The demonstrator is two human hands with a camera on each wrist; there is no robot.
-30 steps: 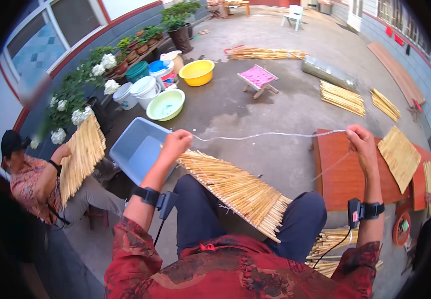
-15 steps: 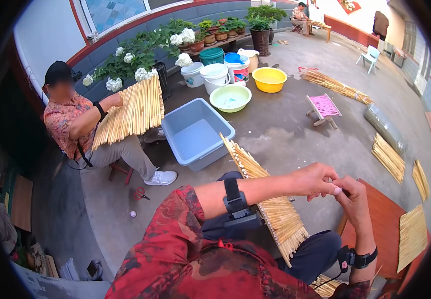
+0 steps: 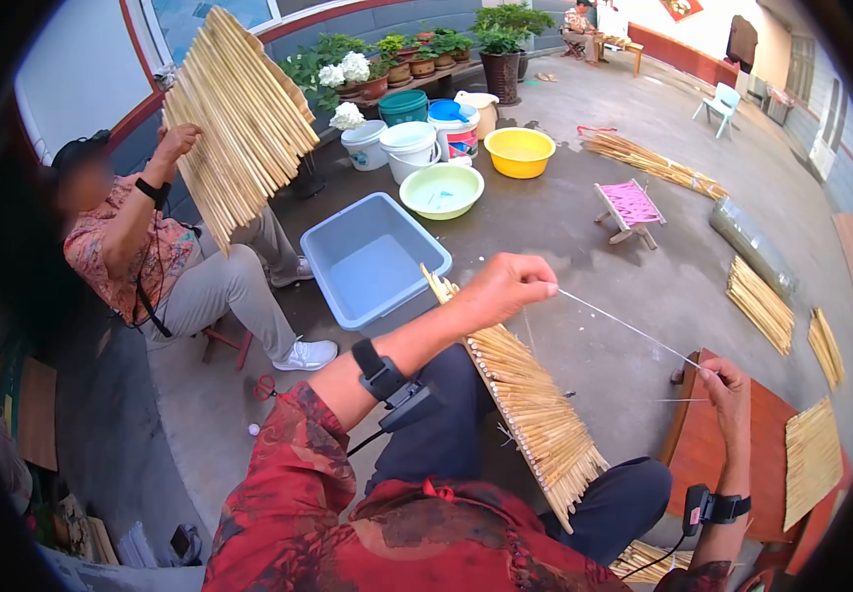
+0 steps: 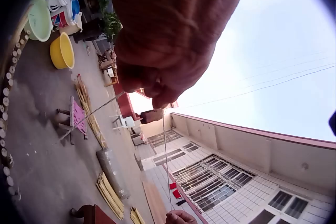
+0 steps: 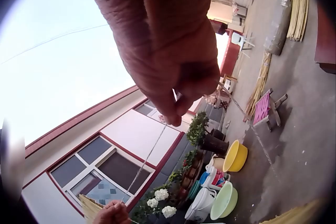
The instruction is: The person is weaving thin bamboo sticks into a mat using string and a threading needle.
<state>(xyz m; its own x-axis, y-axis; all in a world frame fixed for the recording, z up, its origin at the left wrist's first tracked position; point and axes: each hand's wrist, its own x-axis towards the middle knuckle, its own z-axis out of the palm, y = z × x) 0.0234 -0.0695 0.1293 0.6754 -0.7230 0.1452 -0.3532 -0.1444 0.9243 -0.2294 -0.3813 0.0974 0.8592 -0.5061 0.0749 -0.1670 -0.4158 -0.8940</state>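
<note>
A thin pale string (image 3: 629,326) runs taut between the two raised hands. My left hand (image 3: 510,288) pinches one end of it above the stick mat, and my right hand (image 3: 727,385) pinches the other, lower and to the right, over the red-brown board. The mat of tied yellow sticks (image 3: 535,409) lies slantwise across the knees, touched by neither hand. In the left wrist view the string (image 4: 167,166) drops from the left fingertips to the other hand; in the right wrist view the right hand (image 5: 168,66) holds the string above the left hand (image 5: 113,212).
A blue-grey tub (image 3: 372,259) stands ahead on the left, with buckets and basins behind it. A seated person (image 3: 130,237) at the left holds another stick mat (image 3: 239,128). The red-brown board (image 3: 732,444) is at the right, near stick bundles (image 3: 760,306). A pink stool (image 3: 630,205) stands ahead.
The hands met close together half a second ago and are now apart, the left drawn back leftward, with the string stretched between them. The seated person's mat has been lifted higher.
</note>
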